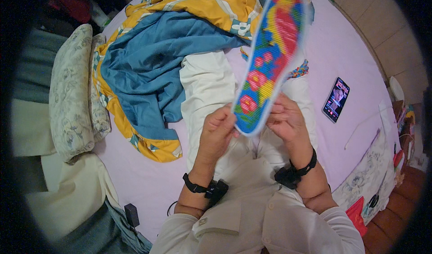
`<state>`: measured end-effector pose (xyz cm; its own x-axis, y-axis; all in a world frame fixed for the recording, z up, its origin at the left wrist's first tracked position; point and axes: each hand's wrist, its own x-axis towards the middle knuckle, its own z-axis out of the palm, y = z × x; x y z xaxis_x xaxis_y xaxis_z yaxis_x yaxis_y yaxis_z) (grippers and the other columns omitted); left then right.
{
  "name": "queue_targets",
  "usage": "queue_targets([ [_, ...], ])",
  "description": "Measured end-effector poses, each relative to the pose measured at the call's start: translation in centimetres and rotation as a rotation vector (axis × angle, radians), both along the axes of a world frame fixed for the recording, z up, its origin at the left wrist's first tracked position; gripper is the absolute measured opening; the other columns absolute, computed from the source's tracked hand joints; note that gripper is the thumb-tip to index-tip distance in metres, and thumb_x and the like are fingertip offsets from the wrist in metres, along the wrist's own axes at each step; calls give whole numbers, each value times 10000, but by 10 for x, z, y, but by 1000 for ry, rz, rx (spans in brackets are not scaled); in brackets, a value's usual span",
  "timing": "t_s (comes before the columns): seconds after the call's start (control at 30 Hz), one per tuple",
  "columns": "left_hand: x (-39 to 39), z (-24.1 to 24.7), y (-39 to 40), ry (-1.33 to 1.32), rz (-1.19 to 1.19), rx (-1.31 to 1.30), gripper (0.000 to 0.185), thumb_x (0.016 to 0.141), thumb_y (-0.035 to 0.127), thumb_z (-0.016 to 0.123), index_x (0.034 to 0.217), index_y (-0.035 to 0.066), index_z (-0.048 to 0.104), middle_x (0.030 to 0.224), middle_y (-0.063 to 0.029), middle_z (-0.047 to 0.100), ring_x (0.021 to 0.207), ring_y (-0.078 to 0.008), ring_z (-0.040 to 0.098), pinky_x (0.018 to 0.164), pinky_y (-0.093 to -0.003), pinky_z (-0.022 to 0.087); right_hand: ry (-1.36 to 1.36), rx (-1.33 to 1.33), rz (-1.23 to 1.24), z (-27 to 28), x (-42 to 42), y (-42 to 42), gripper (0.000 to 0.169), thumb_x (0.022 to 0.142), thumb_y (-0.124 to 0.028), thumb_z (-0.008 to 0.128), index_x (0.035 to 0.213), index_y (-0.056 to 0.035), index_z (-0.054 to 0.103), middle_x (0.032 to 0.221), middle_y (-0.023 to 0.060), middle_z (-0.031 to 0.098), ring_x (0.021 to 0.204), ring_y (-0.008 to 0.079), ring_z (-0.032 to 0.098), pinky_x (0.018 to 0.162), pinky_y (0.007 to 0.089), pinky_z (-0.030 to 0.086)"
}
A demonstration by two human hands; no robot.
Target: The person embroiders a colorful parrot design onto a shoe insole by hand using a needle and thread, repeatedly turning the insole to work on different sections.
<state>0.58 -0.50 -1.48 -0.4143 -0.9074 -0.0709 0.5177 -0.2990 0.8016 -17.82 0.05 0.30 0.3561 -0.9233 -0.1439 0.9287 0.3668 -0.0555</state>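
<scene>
An embroidered shoe insole [270, 61] with a white edge, red flowers and a red and yellow figure on blue stands tilted upright above my lap. My left hand [219, 126] pinches its lower left edge near the rounded end. On the opposite side, my right hand [283, 117] has curled fingers at or behind the lower right edge; the insole partly hides them. Multicoloured yarn [299, 70] lies behind the insole, above my white trousers [209, 82], and a small bit of it shows on the left side too.
A smartphone [336, 100] with a lit screen lies on the pink sheet [351, 61] at right. A yellow and blue quilt [145, 65] is bunched at upper left, beside floral pillows [72, 95]. A black adapter [131, 215] lies lower left, red material [356, 217] lower right.
</scene>
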Motion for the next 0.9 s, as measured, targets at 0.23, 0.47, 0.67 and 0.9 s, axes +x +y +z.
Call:
queue_targets([
  [0.23,5,2,-15,675,-154,212,171,894,186,527,833,38,466,726,-17,424,491,-90,341,481,-231,290,936,-16,-448,2,-26,-10,73,914,-147,480,943,-81,488,644,-36,423,489,25,330,385,170,270],
  [0.47,-12,4,-8,842,-375,492,158,892,192,511,783,102,439,707,10,376,458,-88,323,486,-230,286,1705,-498,-468,26,22,4,93,916,-112,434,939,-58,507,659,100,513,542,217,526,485,301,411],
  [0.67,-9,-2,-2,751,-347,533,139,898,224,490,787,148,458,694,24,427,442,-82,337,495,-240,298,1913,-738,-467,34,33,9,118,811,28,538,917,27,588,776,156,614,660,258,615,599,299,482],
  [0.9,-10,-1,-1,734,-343,529,137,895,230,485,782,154,469,689,22,432,427,-87,338,476,-235,310,1974,-790,-487,38,33,10,142,781,47,539,906,36,605,758,159,625,653,270,627,588,310,490],
])
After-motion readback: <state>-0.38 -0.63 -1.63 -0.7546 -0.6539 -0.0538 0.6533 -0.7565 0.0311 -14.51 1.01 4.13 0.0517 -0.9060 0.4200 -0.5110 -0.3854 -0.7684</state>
